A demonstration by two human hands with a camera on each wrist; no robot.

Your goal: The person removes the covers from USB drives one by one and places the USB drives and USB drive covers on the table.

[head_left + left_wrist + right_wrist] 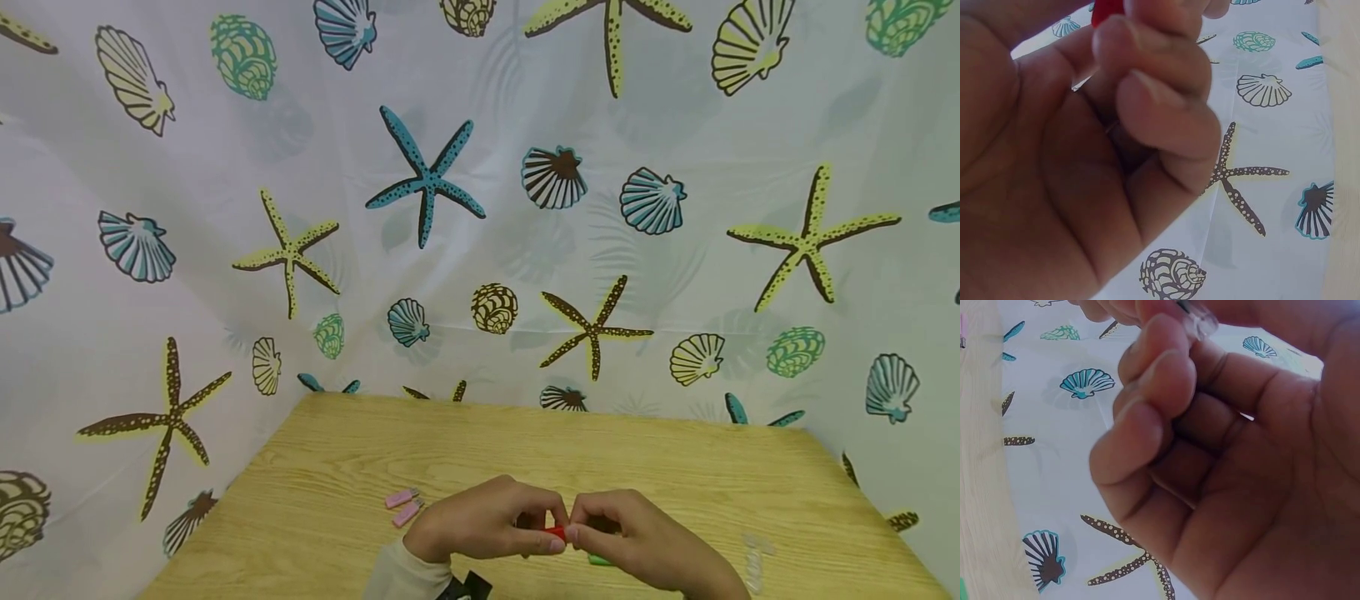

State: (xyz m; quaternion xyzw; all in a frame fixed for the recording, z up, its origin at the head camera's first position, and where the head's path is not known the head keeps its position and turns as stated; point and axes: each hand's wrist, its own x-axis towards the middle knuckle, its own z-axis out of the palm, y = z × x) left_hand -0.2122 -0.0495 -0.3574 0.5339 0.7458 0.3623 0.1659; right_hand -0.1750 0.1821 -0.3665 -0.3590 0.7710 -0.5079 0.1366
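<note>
In the head view, my left hand (491,521) and right hand (637,537) meet fingertip to fingertip above the wooden table. Between thumb and fingers my left hand pinches a small red stick (556,532), mostly covered by the fingers. Only a bit of that red stick (1107,9) shows at the top of the left wrist view. My right hand pinches a small clear plastic cap (1200,324), seen in the right wrist view. Whether cap and stick are joined is hidden. A green stick (599,560) lies on the table just below the right hand, partly covered by it.
Two pink USB sticks (407,512) lie side by side left of my left hand. Clear plastic pieces (753,567) lie on the wooden table (525,442) to the right. A white curtain (510,242) with shells and starfish surrounds the table's back and sides.
</note>
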